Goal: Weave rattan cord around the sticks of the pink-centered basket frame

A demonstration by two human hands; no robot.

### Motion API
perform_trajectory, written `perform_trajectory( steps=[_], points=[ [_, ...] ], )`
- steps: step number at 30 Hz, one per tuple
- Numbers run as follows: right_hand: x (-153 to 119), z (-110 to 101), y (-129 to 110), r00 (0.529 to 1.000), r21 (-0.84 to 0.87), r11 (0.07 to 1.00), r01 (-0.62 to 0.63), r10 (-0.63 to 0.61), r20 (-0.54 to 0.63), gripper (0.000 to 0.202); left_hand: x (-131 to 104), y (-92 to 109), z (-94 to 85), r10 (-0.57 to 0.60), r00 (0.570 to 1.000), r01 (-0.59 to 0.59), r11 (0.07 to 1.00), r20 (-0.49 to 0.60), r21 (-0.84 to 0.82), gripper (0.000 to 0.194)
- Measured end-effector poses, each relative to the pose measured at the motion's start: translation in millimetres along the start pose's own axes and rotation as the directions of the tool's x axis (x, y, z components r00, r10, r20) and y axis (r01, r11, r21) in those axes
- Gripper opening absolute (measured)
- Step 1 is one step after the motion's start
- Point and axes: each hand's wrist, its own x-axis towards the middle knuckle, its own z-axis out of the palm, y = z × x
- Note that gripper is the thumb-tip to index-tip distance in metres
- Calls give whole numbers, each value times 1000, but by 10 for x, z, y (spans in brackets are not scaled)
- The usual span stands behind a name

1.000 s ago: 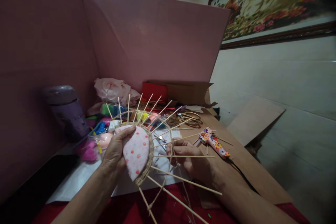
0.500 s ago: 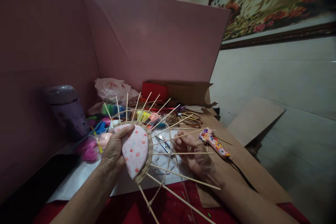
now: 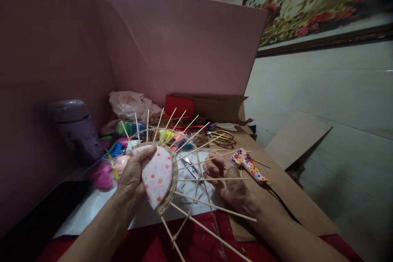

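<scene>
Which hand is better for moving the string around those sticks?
Probably the right hand: it is close to the string and sticks. The left hand is busy gripping the spotted panel, so letting go might drop it.

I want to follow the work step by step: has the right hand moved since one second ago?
Yes. The right hand has moved to the right, closer to the flower-patterned glue gun.

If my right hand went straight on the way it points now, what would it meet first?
Probably the twine strung across the thin sticks, just ahead of the right hand. Depth is unclear here, so it might brush a stick first.
</scene>
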Motion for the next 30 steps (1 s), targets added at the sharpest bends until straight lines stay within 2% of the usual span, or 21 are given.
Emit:
perform_trajectory(
  steps=[2,7,13,20,26,30],
  points=[
    [-16,2,20,1000,-73,997,-9,11,27,27,8,-2,-5,6,1000,-6,1000,10,2,16],
    [-49,35,27,1000,-155,988,-16,16,-1,27,17,-5,-11,12,1000,-12,1000,18,20,13],
    [-66,66,-15,994,-148,983,-110,110,-6,19,8,-5,-2,22,1000,-23,999,7,28,13],
    [-47,19,34,981,-122,988,-98,116,154,14,22,-11,-11,6,1000,-6,1000,13,19,12],
    [-82,89,10,978,-112,986,-122,139,156,20,41,-29,-28,-3,1000,3,1000,30,9,10],
    [-75,72,31,987,-93,992,-85,97,129,18,38,-29,-29,20,999,-20,1000,34,6,10]
  ],
)
